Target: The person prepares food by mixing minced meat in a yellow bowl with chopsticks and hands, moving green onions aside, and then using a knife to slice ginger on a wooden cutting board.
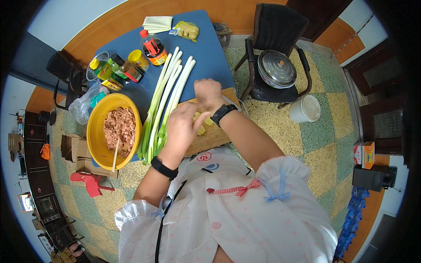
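Observation:
My right hand [208, 92] is curled into a fist over the far part of a wooden cutting board [200, 144]. Whatever it may hold is hidden beneath it; a pale edge shows beyond the wrist. My left hand [183, 123] is nearer to me over the board's left side, its thumb apart and its fingertips close to my right wrist. Below the thumb lie pale yellow pieces [201, 130], which look like sliced ginger. Long green onions [167, 95] lie just left of the board. Further left, a yellow plastic basin [93, 144] holds minced meat [120, 128] and chopsticks [115, 154].
Sauce bottles [154, 49] and seasoning containers [126, 69] stand on the blue table [210, 49]. Behind them are a folded cloth [158, 24] and a yellow net bag of ginger [186, 31]. To the right, a chair [279, 29] bears a lidded pot [277, 69]; a white bucket [305, 108] is beside it.

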A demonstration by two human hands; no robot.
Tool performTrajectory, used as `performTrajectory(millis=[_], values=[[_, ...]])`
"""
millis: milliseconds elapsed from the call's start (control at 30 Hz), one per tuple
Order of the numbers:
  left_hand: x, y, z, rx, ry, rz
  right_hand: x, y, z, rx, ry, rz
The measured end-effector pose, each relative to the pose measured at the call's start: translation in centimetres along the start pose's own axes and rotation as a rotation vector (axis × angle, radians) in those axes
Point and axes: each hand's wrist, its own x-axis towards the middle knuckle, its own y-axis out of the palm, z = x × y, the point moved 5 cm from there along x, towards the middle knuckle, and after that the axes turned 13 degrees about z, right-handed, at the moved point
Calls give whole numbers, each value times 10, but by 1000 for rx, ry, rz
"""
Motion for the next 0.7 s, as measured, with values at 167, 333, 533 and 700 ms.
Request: performTrajectory(millis=[167, 333, 533, 700], values=[[-7, 0, -11, -40, 27, 2, 0, -11, -1, 46, 63, -106], [-6, 15, -16, -76, -27, 44, 0, -12, 5, 40, 14, -110], [-5, 23, -12, -44, -60, 37, 1, -8, 3, 53, 13, -133], [-11, 29, -7, -53, -70, 65, -2, -7, 3, 256, 64, -76]])
